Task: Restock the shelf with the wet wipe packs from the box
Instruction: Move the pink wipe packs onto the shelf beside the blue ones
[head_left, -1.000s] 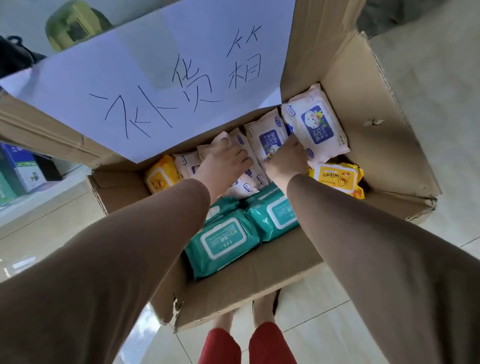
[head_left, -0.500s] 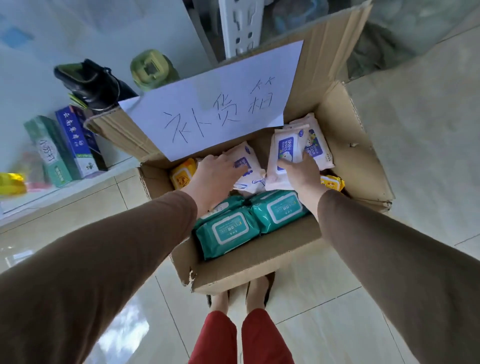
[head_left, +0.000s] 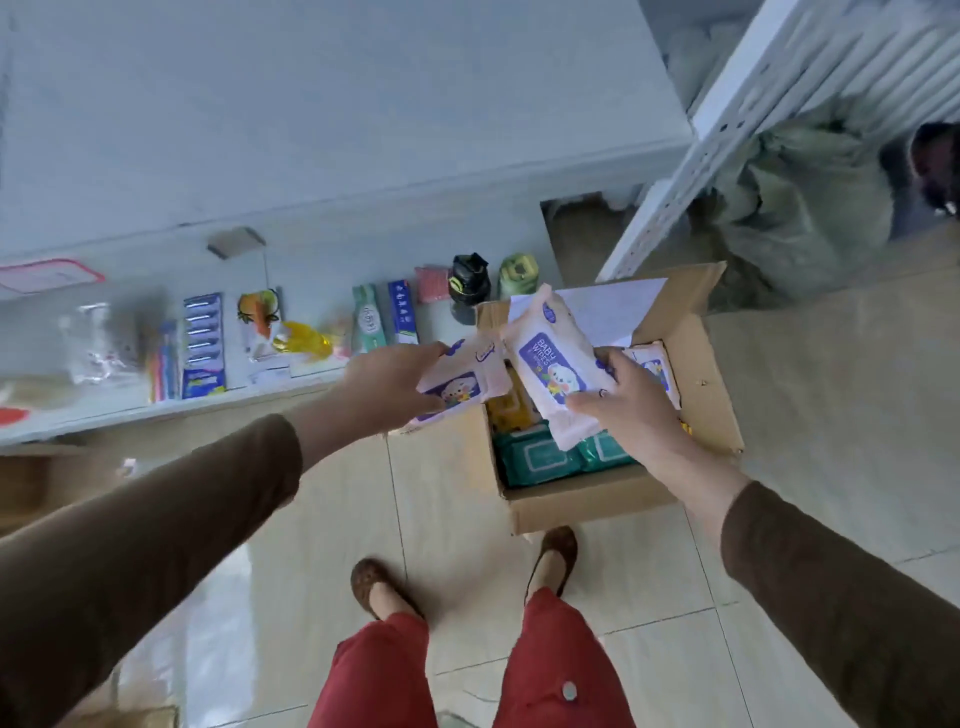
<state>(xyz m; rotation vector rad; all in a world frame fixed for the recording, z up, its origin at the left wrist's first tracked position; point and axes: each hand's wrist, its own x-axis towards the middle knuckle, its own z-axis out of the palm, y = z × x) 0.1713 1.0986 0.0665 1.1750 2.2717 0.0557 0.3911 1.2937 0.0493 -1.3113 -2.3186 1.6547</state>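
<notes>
Gripping 1 wipe pack each, both hands above box.

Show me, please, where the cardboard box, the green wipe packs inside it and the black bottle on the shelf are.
cardboard box (head_left: 592, 506), head view, on its near outer wall.
green wipe packs (head_left: 540, 460), head view, on the left pack's top face.
black bottle (head_left: 469, 286), head view, on its body.

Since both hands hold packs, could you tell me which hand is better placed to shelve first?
Probably the left hand: its white wipe pack is nearest the shelf, while the right hand is above the box.
</notes>
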